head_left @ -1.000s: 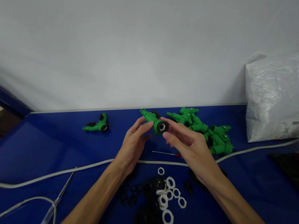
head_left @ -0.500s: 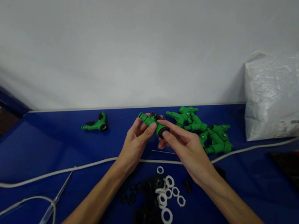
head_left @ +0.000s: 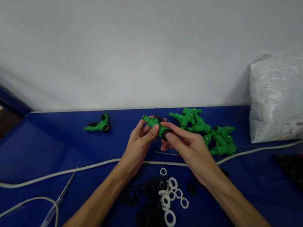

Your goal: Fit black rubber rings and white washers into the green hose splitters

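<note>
Above the blue table [head_left: 44,145] my left hand [head_left: 136,148] grips a green plastic hose connector [head_left: 154,123] by its body, fingers wrapped round it. My right hand [head_left: 191,149] pinches the black ring end [head_left: 166,132] of that same connector with thumb and forefinger. Below my hands lies a scatter of white rings [head_left: 170,196] and black rings [head_left: 147,206]. A pile of several green connectors [head_left: 208,131] lies just right of my hands. One more green connector [head_left: 98,125] rests alone at the back left.
A white cable [head_left: 63,173] runs across the table under my arms. A thin metal tool [head_left: 52,211] lies at the left, a small red-handled pick [head_left: 169,153] beneath my hands. A white plastic bag [head_left: 285,96] stands at the right against the wall.
Both hands lowered the connector slightly and closed in on it. My right fingers now cover the black ring end, which faced the camera a second ago.
</note>
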The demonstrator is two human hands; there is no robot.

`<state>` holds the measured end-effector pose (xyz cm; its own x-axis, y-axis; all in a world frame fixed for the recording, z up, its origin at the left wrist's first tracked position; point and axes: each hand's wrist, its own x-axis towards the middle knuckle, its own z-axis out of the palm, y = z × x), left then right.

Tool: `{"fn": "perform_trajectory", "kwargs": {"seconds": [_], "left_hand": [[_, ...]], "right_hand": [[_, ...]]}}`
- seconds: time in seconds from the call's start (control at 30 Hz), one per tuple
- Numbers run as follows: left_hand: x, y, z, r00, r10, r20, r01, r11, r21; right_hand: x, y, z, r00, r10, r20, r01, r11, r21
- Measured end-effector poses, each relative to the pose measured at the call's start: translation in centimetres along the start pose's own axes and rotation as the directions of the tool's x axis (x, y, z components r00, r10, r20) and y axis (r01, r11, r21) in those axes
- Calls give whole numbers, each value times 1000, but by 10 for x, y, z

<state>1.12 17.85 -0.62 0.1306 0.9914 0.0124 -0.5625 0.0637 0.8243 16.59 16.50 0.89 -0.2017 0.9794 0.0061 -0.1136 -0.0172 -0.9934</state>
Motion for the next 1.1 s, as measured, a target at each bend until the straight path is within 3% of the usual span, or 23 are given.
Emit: {"fn": "perform_trajectory", "kwargs": {"seconds": [0.13,0.27,0.43,0.67,1.1], "left_hand": [[2,1,-2,995,-92,-29,93,995,27],[2,3,-4,986,-169,-5,169,983,75],[3,2,-5,992,-114,-45,120,977,178],[0,7,-1,994,19,-109,28,910,413],[-1,6,-1,995,25,-92,25,865,501]], "right_hand": [[-1,0,2,995,24,99,-35,994,102],[-3,-1,3,992,27,127,-45,988,146],[-2,-3,2,990,49,135,-71,984,161],[-1,-1,0,993,43,106,-49,997,54],[0,4,-6,986,46,159,-44,999,-15]]}}
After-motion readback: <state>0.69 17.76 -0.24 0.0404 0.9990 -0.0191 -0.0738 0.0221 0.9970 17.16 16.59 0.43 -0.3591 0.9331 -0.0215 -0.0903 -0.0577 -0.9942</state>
